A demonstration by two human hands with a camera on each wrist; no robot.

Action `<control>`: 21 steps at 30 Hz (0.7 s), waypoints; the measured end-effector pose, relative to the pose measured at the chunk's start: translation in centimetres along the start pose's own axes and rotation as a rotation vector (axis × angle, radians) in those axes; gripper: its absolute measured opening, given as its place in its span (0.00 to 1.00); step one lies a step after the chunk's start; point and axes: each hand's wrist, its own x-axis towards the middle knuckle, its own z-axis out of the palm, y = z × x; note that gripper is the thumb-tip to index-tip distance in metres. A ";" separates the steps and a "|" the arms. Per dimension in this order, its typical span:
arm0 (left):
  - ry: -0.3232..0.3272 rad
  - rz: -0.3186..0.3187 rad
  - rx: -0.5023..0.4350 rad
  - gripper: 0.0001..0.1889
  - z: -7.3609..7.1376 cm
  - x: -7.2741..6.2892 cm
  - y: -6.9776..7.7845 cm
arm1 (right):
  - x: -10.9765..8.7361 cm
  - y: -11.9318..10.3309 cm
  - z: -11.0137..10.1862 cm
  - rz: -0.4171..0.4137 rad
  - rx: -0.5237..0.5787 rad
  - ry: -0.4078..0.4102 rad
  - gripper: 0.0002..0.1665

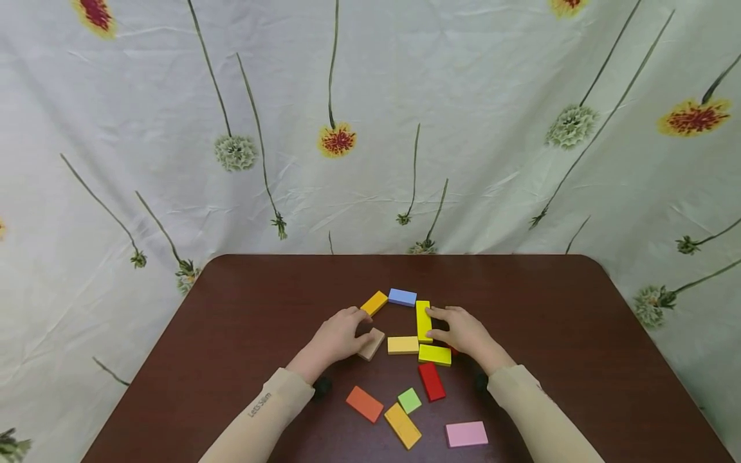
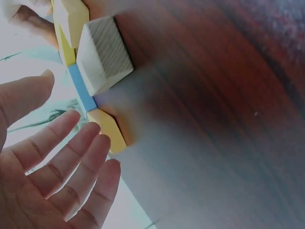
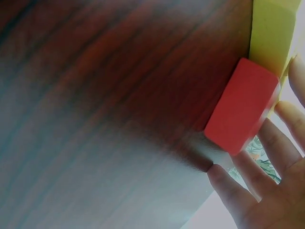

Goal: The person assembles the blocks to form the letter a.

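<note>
My left hand point(image 1: 338, 334) hovers beside a plain wooden block point(image 1: 372, 344), its fingers spread and relaxed with nothing in them. In the left wrist view, a gap separates its thumb from that block. An orange-yellow block point(image 1: 374, 303) lies just beyond these fingertips. On the other side, my right hand point(image 1: 466, 331) has its thumb and index finger at the right edge of an upright-pointing yellow block point(image 1: 424, 321); the right wrist view shows its fingers extended. A red block point(image 3: 244, 106), mostly hidden from the head view, sits near those fingers.
A blue block point(image 1: 402, 297), a pale yellow block point(image 1: 402, 345) and a second yellow block point(image 1: 435, 355) lie between the hands. Nearer are red point(image 1: 431, 382), orange point(image 1: 365, 404), green point(image 1: 409, 400), amber point(image 1: 402, 426) and pink point(image 1: 466, 434) blocks on the dark table point(image 1: 231, 386).
</note>
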 end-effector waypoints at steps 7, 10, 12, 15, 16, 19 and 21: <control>-0.048 0.003 -0.014 0.26 0.7 -0.3 0.2 | 0.0 0.0 0.0 -0.009 0.004 0.000 0.35; -0.065 -0.002 -0.008 0.29 1.0 -0.3 0.2 | 0.0 0.1 0.0 -0.011 0.008 0.000 0.35; -0.073 -0.005 -0.002 0.30 1.2 -0.3 0.3 | -0.1 0.1 0.0 -0.012 0.009 0.000 0.35; -0.084 -0.006 0.012 0.29 1.3 -0.3 0.4 | -0.1 0.1 0.0 -0.013 0.007 0.001 0.35; -0.086 -0.006 0.017 0.29 1.4 -0.2 0.4 | -0.1 0.1 0.0 -0.011 0.007 0.002 0.35; -0.092 0.004 0.024 0.27 1.4 -0.1 0.4 | -0.1 0.1 -0.1 -0.009 0.004 0.003 0.35; -0.096 0.014 0.030 0.25 1.3 -0.1 0.4 | -0.1 0.0 -0.1 -0.005 0.003 0.003 0.35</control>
